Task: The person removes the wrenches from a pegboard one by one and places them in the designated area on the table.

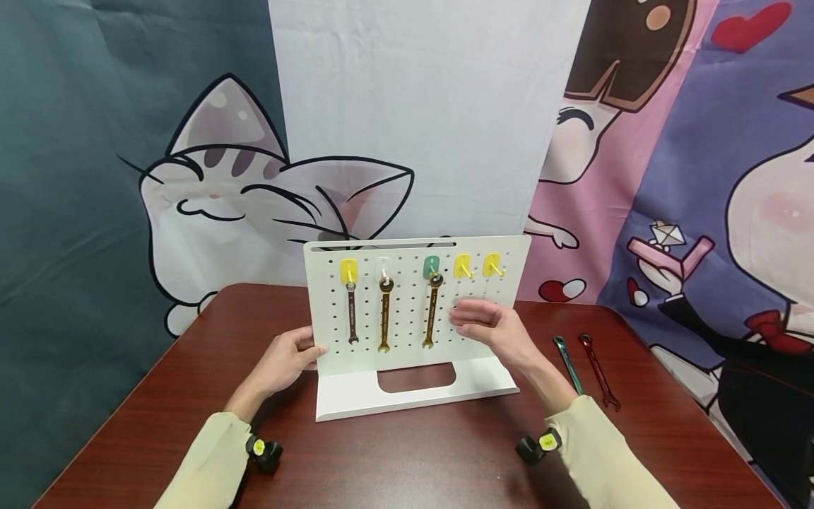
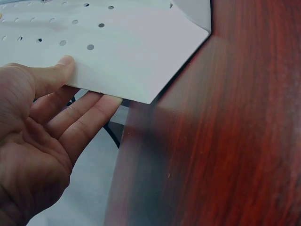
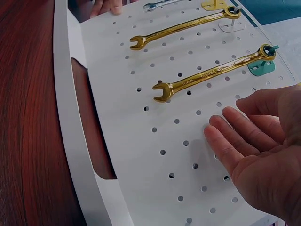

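A white pegboard stand [image 1: 407, 332] stands upright on the table. My left hand [image 1: 282, 362] grips its left edge; in the left wrist view the thumb [image 2: 67, 66] lies on the front face and the fingers are behind. On the board hang a silver wrench [image 1: 352, 315] from a yellow hook, a gold wrench [image 1: 384, 318] from a clear hook and another gold wrench [image 3: 211, 74] from a green hook [image 3: 262, 68]. My right hand [image 1: 499, 331] is before the board's right part, fingers extended, holding nothing; whether it touches the board I cannot tell.
Two yellow hooks [image 1: 463, 267] at the upper right of the board carry nothing. Right of the stand, a green wrench [image 1: 568, 364] and a dark red wrench [image 1: 599, 372] lie on the brown table [image 1: 407, 459]. A cartoon-printed cloth [image 1: 439, 120] hangs behind the table.
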A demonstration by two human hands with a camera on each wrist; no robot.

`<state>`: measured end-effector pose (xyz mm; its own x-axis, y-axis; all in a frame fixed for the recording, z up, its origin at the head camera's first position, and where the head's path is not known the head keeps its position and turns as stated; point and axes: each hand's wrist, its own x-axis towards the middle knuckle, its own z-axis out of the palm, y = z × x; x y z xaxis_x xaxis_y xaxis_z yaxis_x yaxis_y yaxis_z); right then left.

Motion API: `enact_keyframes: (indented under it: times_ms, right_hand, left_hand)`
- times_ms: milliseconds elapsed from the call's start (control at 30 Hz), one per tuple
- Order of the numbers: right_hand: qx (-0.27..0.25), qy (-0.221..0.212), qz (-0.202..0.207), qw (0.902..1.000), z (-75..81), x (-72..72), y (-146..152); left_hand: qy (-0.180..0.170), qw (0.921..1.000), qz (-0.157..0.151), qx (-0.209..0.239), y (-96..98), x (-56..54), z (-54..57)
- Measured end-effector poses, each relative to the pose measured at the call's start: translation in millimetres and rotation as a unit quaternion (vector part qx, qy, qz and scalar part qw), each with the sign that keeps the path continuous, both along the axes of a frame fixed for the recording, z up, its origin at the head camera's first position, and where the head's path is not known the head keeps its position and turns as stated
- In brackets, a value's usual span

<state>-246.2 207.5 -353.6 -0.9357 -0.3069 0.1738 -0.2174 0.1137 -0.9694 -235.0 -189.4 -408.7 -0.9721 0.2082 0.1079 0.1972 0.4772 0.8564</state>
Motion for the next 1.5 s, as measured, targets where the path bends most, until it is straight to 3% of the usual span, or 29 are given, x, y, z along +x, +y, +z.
enact_keyframes:
  times_ms: [767,1500]
  right_hand:
    - [-0.031,-0.005,0.026,0.9991,-0.4,-4.6,-16.2]
    - [-0.009,-0.020,0.029,0.9993,5.1,-6.0,-28.0]
  left_hand:
    - [0.001,1.0000,0.003,0.000,-0.4,0.1,-1.3]
    - [0.002,1.0000,-0.002,-0.001,-0.1,0.3,-0.5]
